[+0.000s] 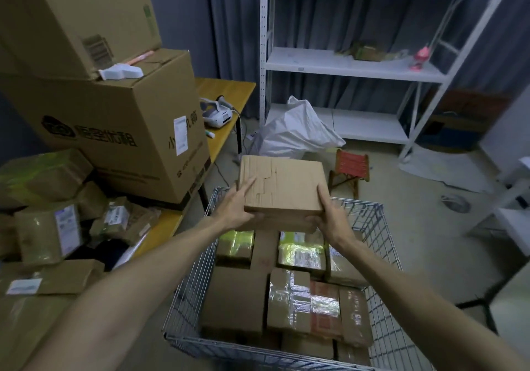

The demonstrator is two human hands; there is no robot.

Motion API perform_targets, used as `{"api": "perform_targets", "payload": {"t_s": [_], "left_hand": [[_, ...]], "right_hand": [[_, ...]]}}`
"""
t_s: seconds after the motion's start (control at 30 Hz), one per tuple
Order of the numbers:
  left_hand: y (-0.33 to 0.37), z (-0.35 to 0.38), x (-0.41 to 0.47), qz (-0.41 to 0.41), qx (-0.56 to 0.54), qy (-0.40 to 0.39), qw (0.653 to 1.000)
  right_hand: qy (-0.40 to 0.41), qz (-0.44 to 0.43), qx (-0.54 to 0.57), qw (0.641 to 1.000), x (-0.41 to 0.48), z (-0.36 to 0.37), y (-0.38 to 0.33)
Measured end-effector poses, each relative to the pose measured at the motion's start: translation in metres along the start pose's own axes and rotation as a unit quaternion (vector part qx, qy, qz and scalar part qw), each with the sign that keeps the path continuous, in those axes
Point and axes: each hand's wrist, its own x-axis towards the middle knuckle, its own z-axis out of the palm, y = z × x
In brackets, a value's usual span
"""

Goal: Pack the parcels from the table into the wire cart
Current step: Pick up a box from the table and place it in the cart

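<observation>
Parcel [284,187], one, in two hands [238,211] [332,218], over one cart [192,287]

The large carton [114,129] on the bench [229,89] carries a round black emblem [58,127] and then four bold Chinese characters [106,138], too blurred to read with certainty. Its side face begins with what looks like "小"; the rest is partly covered by a white shipping label [180,135] whose print is too small to read. The upper carton [71,12] shows faint green printing and a barcode-like block [97,50]. White labels on the bench's parcels [67,230] and on a taped parcel [304,256] in the wire cart [370,218] are illegible.
</observation>
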Motion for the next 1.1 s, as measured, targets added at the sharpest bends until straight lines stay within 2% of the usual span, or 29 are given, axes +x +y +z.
{"api": "perform_targets", "payload": {"t_s": [0.23, 0.33, 0.43, 0.47, 0.5, 0.6, 0.87, 0.93, 1.1], "left_hand": [[-0.054, 0.031, 0.035, -0.011, -0.044, -0.072, 0.996], [-0.082, 0.04, 0.044, -0.016, -0.055, -0.102, 0.993], [-0.114, 0.051, 0.049, -0.033, -0.052, -0.131, 0.989], [-0.125, 0.056, 0.05, -0.04, -0.057, -0.141, 0.988], [-0.134, 0.06, 0.05, -0.049, -0.063, -0.149, 0.986], [-0.16, 0.076, 0.049, -0.071, -0.07, -0.175, 0.979], [-0.219, 0.133, 0.039, -0.146, -0.094, -0.224, 0.959], [-0.236, 0.15, 0.036, -0.167, -0.096, -0.228, 0.955], [-0.281, 0.194, 0.021, -0.218, -0.082, -0.237, 0.943]], "right_hand": [[-0.019, 0.07, -0.025, 0.997, 0.02, 0.048, 0.02], [-0.048, 0.113, 0.005, 0.992, 0.027, 0.077, 0.019], [-0.033, 0.138, -0.001, 0.99, 0.033, 0.106, 0.013], [-0.043, 0.138, 0.021, 0.989, 0.032, 0.118, 0.014], [-0.047, 0.122, -0.005, 0.991, 0.032, 0.132, 0.026], [-0.1, 0.164, 0.002, 0.981, 0.029, 0.157, 0.031], [-0.156, 0.211, -0.024, 0.965, 0.03, 0.225, 0.07], [-0.177, 0.241, 0.007, 0.954, 0.028, 0.241, 0.083], [-0.196, 0.215, 0.055, 0.955, 0.02, 0.3, 0.119]]}}
